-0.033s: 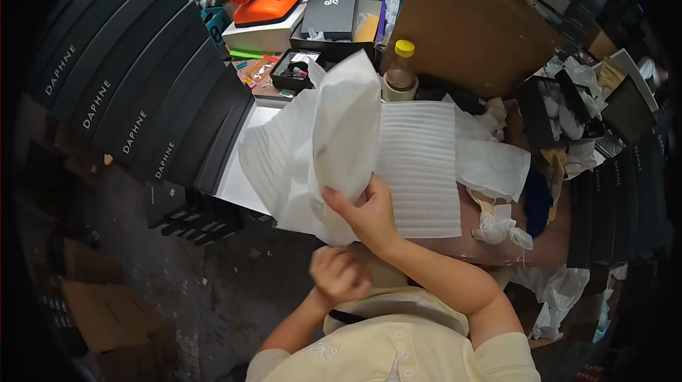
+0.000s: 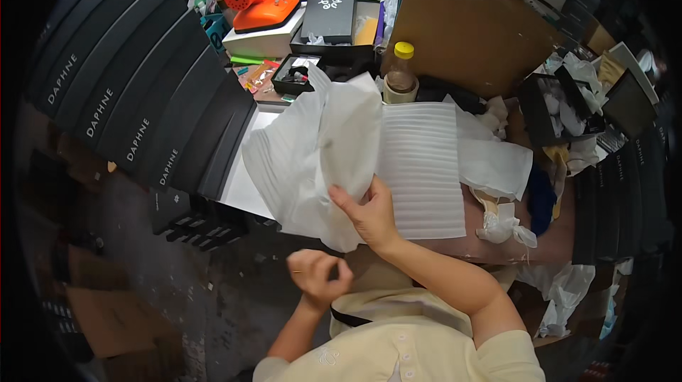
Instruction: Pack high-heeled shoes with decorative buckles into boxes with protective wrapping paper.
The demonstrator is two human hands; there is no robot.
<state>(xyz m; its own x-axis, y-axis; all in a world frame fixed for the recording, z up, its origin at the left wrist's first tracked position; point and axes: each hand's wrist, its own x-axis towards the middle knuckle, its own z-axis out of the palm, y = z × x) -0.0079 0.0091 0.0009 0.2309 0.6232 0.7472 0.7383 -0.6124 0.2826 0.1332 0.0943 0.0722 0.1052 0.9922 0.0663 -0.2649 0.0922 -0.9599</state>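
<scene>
Tall dark grey rectangular cardboard boxes (image 2: 114,83), stacked in a leaning row, fill the left side, and a broad brown flat panel (image 2: 469,27) stands at the far right of a worn brownish work table (image 2: 511,248). A flat white ribbed foam sheet (image 2: 420,169) lies on the table, right of centre. Just to its left, a bunched thin white wrapping sheet (image 2: 348,119) rises in folds, partly over an open box with a white interior (image 2: 245,186). The person's right hand (image 2: 374,217) pinches the wrapping sheet's near right edge between thumb and fingers. The left hand (image 2: 317,275) hangs near and below it, apart from the sheet, fingers curled; whether thumb and fingertips meet cannot be told. An orange plastic device (image 2: 266,11) sits at the far left, and a clear yellow-capped bottle (image 2: 402,78) stands behind the foam.
</scene>
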